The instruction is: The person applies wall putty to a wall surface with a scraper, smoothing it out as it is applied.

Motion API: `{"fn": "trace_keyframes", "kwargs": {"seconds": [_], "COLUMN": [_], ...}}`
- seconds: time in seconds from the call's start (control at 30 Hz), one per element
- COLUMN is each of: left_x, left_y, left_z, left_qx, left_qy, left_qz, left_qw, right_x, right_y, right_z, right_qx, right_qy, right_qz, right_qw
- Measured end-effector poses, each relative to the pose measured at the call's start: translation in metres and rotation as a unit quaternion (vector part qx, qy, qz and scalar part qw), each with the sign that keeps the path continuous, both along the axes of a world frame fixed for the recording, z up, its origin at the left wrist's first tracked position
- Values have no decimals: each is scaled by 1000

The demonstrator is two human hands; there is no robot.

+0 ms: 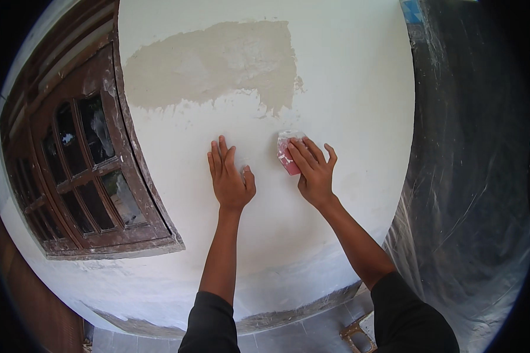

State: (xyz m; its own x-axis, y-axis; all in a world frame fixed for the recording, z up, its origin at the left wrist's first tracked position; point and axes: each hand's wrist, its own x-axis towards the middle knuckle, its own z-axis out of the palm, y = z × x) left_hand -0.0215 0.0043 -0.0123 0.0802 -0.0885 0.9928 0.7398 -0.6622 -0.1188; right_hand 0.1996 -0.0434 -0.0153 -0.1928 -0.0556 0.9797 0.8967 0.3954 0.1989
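A white-coated wall [359,100] fills the middle of the head view. My left hand [231,179] rests on it with fingers stretched upward and thumb apart, holding nothing. To its right, my right hand [316,170] presses a flat reddish-pink piece [292,169] against the wall. White smears cover the upper part of that piece; whether it is a spreader or a folded abrasive sheet I cannot tell. Above both hands lies a broad beige-grey patch [218,62] with ragged lower edges, rougher than the white around it.
At left is a brown wooden window [94,170] with small panes, its frame marked with white. Dark, wrinkled plastic sheeting [471,194] hangs at right. Grey floor tiles [277,338] run below the wall, where a dirty, pale-brown object with an opening [358,336] lies near my right sleeve.
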Motion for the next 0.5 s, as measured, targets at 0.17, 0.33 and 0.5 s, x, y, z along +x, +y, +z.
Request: {"fn": "trace_keyframes", "kwargs": {"seconds": [0.17, 0.33, 0.5], "left_x": [9, 7, -1], "left_y": [-2, 1, -6], "left_z": [-2, -2, -3], "left_qx": [-7, 3, 12], "left_qy": [4, 2, 8], "left_qz": [-6, -9, -36], "left_qw": [1000, 1000, 999], "right_x": [-5, -20, -25], "right_y": [12, 34, 0], "right_z": [163, 141, -38], "right_qx": [121, 66, -86], "right_qy": [31, 32, -23], "right_qz": [2, -21, -24], "right_qw": [992, 997, 996]}}
